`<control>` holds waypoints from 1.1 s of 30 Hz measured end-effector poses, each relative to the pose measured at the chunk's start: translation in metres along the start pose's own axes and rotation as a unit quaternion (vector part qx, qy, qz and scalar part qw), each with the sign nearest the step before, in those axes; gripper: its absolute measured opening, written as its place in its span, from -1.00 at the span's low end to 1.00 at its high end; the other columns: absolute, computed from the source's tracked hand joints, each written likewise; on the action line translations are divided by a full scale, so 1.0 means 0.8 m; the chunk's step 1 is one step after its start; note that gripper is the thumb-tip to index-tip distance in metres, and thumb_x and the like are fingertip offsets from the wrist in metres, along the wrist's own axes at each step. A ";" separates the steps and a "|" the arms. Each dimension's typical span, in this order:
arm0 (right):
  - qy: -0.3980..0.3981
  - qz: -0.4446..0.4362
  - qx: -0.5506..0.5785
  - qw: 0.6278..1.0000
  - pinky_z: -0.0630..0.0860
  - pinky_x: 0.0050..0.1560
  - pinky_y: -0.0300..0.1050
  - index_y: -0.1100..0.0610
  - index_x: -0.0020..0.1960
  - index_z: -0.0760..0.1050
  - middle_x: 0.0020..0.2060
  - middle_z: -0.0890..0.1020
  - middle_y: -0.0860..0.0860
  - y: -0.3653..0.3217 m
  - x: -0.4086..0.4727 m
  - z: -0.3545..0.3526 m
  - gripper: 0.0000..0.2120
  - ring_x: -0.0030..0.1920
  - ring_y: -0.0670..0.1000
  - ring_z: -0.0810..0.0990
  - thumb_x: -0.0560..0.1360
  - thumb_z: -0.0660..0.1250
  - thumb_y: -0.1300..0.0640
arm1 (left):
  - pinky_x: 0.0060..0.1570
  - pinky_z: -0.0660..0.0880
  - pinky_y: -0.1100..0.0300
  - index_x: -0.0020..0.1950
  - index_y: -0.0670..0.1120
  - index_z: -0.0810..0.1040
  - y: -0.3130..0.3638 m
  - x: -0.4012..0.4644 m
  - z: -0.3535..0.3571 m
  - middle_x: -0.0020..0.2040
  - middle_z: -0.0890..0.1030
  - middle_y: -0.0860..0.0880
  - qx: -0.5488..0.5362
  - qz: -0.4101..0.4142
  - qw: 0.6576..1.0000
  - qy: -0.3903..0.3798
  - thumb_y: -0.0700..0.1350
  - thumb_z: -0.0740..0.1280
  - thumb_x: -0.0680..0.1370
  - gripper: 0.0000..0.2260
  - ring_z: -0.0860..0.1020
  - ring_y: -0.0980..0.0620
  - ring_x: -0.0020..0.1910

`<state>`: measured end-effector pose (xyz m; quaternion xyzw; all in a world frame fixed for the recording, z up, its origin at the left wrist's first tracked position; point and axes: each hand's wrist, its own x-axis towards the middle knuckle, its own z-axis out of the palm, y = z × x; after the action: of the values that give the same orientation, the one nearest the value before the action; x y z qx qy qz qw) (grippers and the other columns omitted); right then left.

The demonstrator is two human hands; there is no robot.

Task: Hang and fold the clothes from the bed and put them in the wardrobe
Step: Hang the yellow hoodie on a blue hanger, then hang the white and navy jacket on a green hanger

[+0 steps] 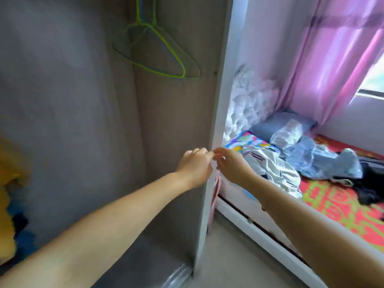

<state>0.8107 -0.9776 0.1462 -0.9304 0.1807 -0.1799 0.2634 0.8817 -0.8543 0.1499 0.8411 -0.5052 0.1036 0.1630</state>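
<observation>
A person's two hands meet at the front edge of the wardrobe (209,125) side panel, w/ the bed (340,206) just beyond it. The left hand (194,166) and right hand (230,163) touch at the fingertips, both w/ fingers curled, and appear to pinch a thin pink item (216,190) that hangs down along the panel edge; blur makes it hard to tell whether it is a strap, a cord or a hanger. Inside the wardrobe, high on the rail, green wire hangers (164,53) hang bare. Beyond the panel, clothes (276,169) lie in a loose heap on the bed: a white striped garment nearest the wardrobe, pale blue sheer fabric (324,161) farther off, dark pieces past that. Most of the pile looks unsorted, so the job seems at an early stage. Risks, as judged from here: the pinch is slight, so the pink item could slip and drop to the floor beside the panel. It could also snag on the panel edge if pulled sideways. The heap is tangled, so lifting one piece may drag others off the bed.
</observation>
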 end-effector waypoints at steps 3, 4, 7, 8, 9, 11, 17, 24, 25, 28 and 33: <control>0.019 0.089 -0.020 0.996 0.51 0.08 0.05 0.15 0.13 0.56 0.01 0.66 0.17 0.091 -0.036 -0.042 -0.73 -0.04 0.15 0.62 0.54 0.15 0.29 | 0.23 0.34 0.05 0.32 -0.05 0.46 0.077 0.045 0.046 0.27 0.50 -0.12 -0.047 0.054 0.996 -0.045 -0.16 0.15 0.56 -0.66 0.43 -0.12 0.27; 0.032 0.115 -0.022 0.993 0.51 0.08 0.03 0.13 0.14 0.56 0.03 0.65 0.16 0.121 -0.049 -0.057 -0.73 -0.04 0.13 0.61 0.55 0.14 0.26 | 0.23 0.35 0.05 0.33 -0.06 0.46 0.103 0.060 0.063 0.29 0.49 -0.12 -0.060 0.070 0.994 -0.057 -0.16 0.15 0.57 -0.67 0.42 -0.12 0.29; 0.015 0.193 -0.055 0.980 0.50 0.05 -0.10 0.11 0.21 0.51 0.07 0.63 0.13 0.213 -0.095 -0.103 -0.73 0.05 0.16 0.60 0.57 0.15 0.20 | 0.22 0.32 0.05 0.34 -0.06 0.44 0.179 0.100 0.116 0.30 0.47 -0.12 -0.091 0.111 0.985 -0.093 -0.15 0.17 0.58 -0.67 0.40 -0.12 0.31; 0.004 0.217 -0.061 0.974 0.47 0.00 -0.14 0.11 0.23 0.49 0.06 0.63 0.13 0.243 -0.111 -0.119 -0.73 0.05 0.16 0.59 0.57 0.15 0.20 | 0.22 0.31 0.05 0.35 -0.05 0.43 0.204 0.111 0.134 0.30 0.46 -0.12 -0.100 0.120 0.982 -0.105 -0.14 0.17 0.58 -0.67 0.40 -0.12 0.30; 0.000 0.240 -0.072 0.968 0.44 -0.05 -0.15 0.10 0.24 0.48 0.06 0.63 0.12 0.273 -0.125 -0.134 -0.71 0.04 0.15 0.59 0.56 0.15 0.21 | 0.21 0.32 0.04 0.36 -0.04 0.42 0.228 0.122 0.152 0.30 0.46 -0.12 -0.107 0.126 0.979 -0.121 -0.14 0.17 0.58 -0.66 0.40 -0.12 0.29; -0.002 0.280 -0.098 0.955 0.46 -0.08 -0.12 0.05 0.27 0.48 0.06 0.64 0.13 0.329 -0.147 -0.163 -0.67 0.00 0.14 0.60 0.55 0.14 0.22 | 0.21 0.35 0.03 0.35 -0.04 0.42 0.268 0.142 0.186 0.30 0.47 -0.12 -0.112 0.132 0.974 -0.150 -0.14 0.16 0.58 -0.67 0.41 -0.13 0.29; -0.055 0.353 -0.099 0.929 0.53 -0.22 -0.09 0.08 0.34 0.41 0.00 0.64 0.10 0.454 -0.169 -0.208 -0.63 -0.16 0.05 0.59 0.56 0.09 0.22 | 0.16 0.38 0.05 0.31 -0.07 0.45 0.334 0.205 0.273 0.27 0.47 -0.08 -0.127 0.092 0.964 -0.214 -0.13 0.14 0.58 -0.69 0.43 -0.10 0.25; -0.085 0.366 -0.047 0.925 0.45 -0.27 -0.06 0.13 0.35 0.39 0.00 0.64 0.14 0.540 -0.124 -0.204 -0.66 -0.23 0.07 0.55 0.61 0.08 0.15 | 0.12 0.43 0.05 0.29 -0.05 0.47 0.343 0.278 0.353 0.21 0.53 -0.09 -0.137 0.054 0.953 -0.264 -0.14 0.14 0.58 -0.70 0.48 -0.10 0.19; -0.087 0.368 -0.041 0.925 0.49 -0.21 0.00 0.13 0.35 0.40 0.00 0.64 0.14 0.551 -0.111 -0.201 -0.67 -0.18 0.11 0.59 0.61 0.08 0.14 | 0.12 0.44 0.04 0.28 -0.06 0.47 0.340 0.294 0.364 0.21 0.53 -0.10 -0.138 0.049 0.952 -0.269 -0.14 0.14 0.58 -0.70 0.48 -0.11 0.18; -0.093 0.378 -0.038 0.920 0.54 -0.10 0.02 0.10 0.35 0.39 0.07 0.61 0.14 0.590 -0.060 -0.194 -0.65 -0.04 0.15 0.61 0.59 0.09 0.17 | 0.13 0.44 0.03 0.29 -0.09 0.47 0.329 0.351 0.399 0.24 0.51 -0.12 -0.140 0.040 0.949 -0.280 -0.14 0.14 0.58 -0.70 0.48 -0.13 0.20; -0.096 0.401 -0.037 0.910 0.42 -0.33 -0.18 0.08 0.38 0.37 0.10 0.60 0.12 0.662 0.036 -0.187 -0.59 -0.09 0.05 0.57 0.56 0.05 0.22 | 0.12 0.45 0.05 0.27 -0.09 0.48 0.298 0.457 0.460 0.24 0.53 -0.11 -0.156 0.030 0.942 -0.295 -0.18 0.11 0.55 -0.68 0.49 -0.11 0.18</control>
<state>0.6434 -1.4751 -0.0215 -0.8017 0.5185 0.0378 0.2951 0.8457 -1.3960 -0.0263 0.7821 -0.5659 -0.2249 0.1325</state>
